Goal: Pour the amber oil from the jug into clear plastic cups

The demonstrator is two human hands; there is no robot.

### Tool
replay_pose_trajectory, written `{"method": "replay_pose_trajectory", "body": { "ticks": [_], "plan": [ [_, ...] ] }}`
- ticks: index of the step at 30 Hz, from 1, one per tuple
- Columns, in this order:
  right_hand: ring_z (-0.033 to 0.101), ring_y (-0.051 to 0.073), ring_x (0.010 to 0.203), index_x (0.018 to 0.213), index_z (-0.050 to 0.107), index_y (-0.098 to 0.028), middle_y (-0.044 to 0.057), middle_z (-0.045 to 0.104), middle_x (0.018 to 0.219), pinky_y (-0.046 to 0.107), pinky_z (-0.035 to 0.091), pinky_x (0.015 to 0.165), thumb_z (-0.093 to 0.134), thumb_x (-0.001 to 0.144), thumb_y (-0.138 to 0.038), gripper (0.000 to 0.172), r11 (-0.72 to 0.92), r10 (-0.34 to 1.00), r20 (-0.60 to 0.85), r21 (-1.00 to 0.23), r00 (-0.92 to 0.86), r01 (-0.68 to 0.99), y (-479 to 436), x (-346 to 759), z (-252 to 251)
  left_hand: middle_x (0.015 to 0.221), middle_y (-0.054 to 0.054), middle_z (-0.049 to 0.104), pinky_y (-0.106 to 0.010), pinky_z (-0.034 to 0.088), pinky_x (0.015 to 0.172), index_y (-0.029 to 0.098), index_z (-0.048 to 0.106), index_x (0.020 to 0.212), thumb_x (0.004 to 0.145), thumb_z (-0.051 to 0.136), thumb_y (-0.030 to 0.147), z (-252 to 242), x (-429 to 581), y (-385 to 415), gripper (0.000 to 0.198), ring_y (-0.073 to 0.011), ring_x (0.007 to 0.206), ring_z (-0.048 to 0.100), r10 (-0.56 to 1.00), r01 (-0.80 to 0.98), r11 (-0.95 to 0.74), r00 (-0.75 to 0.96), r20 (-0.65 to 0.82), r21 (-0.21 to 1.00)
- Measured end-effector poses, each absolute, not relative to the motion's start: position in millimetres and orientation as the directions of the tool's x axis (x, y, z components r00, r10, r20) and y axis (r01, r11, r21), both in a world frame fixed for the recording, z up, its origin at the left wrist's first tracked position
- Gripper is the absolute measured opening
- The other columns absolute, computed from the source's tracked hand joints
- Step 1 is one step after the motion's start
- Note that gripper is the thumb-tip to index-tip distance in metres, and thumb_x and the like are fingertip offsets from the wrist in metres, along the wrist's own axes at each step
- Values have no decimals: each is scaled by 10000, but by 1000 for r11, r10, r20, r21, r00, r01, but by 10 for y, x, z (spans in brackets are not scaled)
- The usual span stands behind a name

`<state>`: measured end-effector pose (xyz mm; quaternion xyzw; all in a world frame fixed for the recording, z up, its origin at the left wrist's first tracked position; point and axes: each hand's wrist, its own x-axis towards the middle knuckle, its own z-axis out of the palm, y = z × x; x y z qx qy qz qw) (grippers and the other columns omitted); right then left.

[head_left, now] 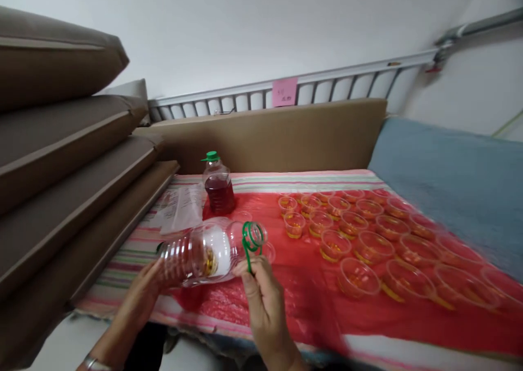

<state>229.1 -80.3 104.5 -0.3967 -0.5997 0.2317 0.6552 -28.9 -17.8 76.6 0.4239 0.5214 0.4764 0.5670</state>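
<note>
A large clear plastic bottle [186,256] lies almost level in the air above the front of the table, its uncapped mouth pointing right. My left hand [145,289] supports it at the ribbed base end, most of the fingers hidden behind it. Near the neck, my right hand [263,305] has its fingers closed on the green carry handle [248,245]. Gold-coloured markings and a white patch show on or through the bottle's wall; whether it holds anything I cannot tell. A dark green bit [159,247] shows at the base end.
Behind stands a green-capped bottle [219,191] of dark red liquid, beside a white paper or bag [183,210]. Several rows of clear cups [353,224] with yellow-orange contents cover the red sheet [310,311] at right. Stacked cushions [73,137] rise at left; a blue-grey cushion [453,169] at right.
</note>
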Motion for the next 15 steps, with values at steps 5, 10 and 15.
{"method": "replay_pose_trajectory", "body": {
  "ticks": [5, 10, 15],
  "plan": [
    [570, 167, 801, 853, 543, -215, 36, 593, 845, 285, 467, 727, 378, 975, -211, 206, 533, 791, 568, -823, 228, 198, -817, 2169, 976, 897, -104, 776, -432, 556, 871, 160, 737, 878, 596, 792, 504, 863, -490, -157, 448, -315, 893, 720, 956, -60, 212, -196, -220, 975],
    [563, 171, 796, 835, 522, -217, 37, 587, 839, 274, 456, 700, 405, 960, -201, 173, 482, 811, 520, -853, 266, 198, -833, 2051, 887, 790, -34, 772, -313, 591, 712, 194, 726, 793, 482, 865, 489, 917, -580, -197, 450, -249, 788, 721, 931, -31, 172, -320, -173, 985],
    [561, 173, 775, 822, 517, -214, 44, 594, 835, 269, 443, 672, 412, 964, -234, 178, 437, 821, 490, -869, 292, 231, -789, 1993, 805, 739, -1, 753, -221, 567, 637, 193, 714, 826, 462, 884, 502, 931, -649, -243, 507, -181, 725, 698, 912, 17, 187, -375, -167, 982]
  ]
}}
